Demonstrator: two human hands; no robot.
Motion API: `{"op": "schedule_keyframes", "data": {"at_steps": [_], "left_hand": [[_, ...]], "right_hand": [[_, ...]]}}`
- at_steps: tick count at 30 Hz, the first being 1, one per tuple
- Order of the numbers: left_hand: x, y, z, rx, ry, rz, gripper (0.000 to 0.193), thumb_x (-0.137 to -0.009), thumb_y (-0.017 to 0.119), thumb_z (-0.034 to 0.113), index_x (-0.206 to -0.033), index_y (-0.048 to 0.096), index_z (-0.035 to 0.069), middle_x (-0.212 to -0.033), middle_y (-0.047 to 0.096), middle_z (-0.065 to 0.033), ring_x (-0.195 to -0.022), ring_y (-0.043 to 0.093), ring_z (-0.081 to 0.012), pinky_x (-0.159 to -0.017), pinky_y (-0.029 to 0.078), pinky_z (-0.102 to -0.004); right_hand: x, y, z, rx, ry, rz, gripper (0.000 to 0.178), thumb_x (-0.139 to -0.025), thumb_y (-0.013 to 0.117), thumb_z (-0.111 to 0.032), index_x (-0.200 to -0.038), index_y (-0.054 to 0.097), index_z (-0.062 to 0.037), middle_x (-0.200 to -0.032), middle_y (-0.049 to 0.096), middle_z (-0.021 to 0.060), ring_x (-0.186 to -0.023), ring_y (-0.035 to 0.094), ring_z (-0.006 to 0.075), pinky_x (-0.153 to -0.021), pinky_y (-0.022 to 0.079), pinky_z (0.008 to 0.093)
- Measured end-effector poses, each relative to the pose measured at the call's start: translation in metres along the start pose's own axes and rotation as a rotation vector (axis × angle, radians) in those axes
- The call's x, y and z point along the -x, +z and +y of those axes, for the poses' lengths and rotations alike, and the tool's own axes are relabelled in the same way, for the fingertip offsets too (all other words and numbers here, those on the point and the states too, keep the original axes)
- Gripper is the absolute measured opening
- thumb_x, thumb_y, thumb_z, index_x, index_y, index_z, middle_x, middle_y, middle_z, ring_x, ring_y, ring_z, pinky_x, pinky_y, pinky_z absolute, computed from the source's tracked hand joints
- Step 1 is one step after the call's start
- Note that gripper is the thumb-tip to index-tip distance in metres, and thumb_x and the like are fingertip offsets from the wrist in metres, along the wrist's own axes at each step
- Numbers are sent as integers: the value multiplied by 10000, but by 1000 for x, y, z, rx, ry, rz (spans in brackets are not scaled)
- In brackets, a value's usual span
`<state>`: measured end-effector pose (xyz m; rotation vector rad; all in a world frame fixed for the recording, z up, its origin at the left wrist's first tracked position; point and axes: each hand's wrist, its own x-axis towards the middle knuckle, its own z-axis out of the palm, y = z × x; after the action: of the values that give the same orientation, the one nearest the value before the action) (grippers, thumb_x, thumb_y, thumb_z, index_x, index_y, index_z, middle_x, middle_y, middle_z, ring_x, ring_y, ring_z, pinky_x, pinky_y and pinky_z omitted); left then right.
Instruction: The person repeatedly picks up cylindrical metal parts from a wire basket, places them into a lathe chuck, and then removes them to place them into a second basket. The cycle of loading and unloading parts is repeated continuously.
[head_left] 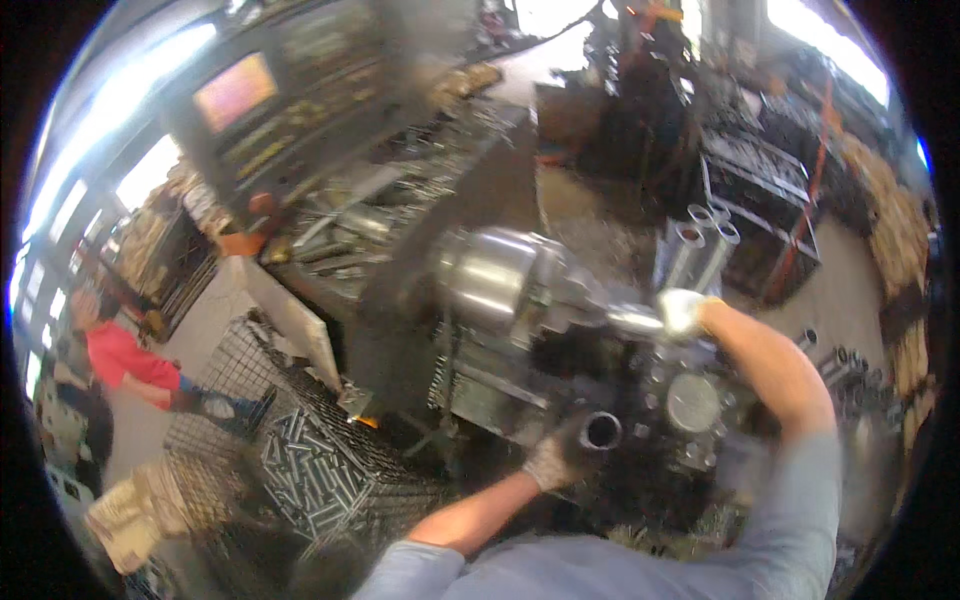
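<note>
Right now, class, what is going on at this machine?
A person in work gloves stands at a lathe. The right hand grips a shiny metal tube that sits in the lathe chuck. The left hand holds a second, darker tube lower down, its open end facing the camera. A wire basket of similar tubes stands to the left, and more tubes stand upright behind the machine. Another person is farther off at left.

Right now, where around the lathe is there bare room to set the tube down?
Little. The left hand holds a metal tube; the right hand is on the workpiece by the chuck. The bench and wire basket are crowded. Bare floor lies behind the chuck, beside the upright tubes.
</note>
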<state>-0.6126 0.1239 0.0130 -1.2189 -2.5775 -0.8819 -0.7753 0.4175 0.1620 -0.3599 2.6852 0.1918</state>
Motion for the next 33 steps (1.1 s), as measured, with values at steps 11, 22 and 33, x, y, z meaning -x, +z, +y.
{"op": "schedule_keyframes", "data": {"at_steps": [11,22,33], "left_hand": [[51,-97,10,469,160,285,703,-872,799,118,-1469,454,-20,-1350,621,-198,-1239,637,-335,-1036,520,-404],[84,-92,20,1688,-1165,-8,378,-961,733,256,-1215,613,3,-1061,677,-112,-980,684,-263,-896,568,-441],[114,-47,-28,2019,-1294,97,407,-999,559,432,-1119,685,64,-1141,727,-136,-1089,684,-336,-990,544,-500]], "right_hand": [[258,-47,-160,-438,477,771,674,-666,865,-371,-1233,680,-55,-1062,747,229,-967,741,373,-877,587,436],[193,144,-323,-2023,456,-177,578,-884,795,-383,-1311,621,-34,-931,662,53,-686,647,199,-580,569,336],[186,205,-309,-1493,112,147,694,-694,888,-365,-1252,683,-6,-1122,747,162,-994,711,226,-929,576,378]]}}
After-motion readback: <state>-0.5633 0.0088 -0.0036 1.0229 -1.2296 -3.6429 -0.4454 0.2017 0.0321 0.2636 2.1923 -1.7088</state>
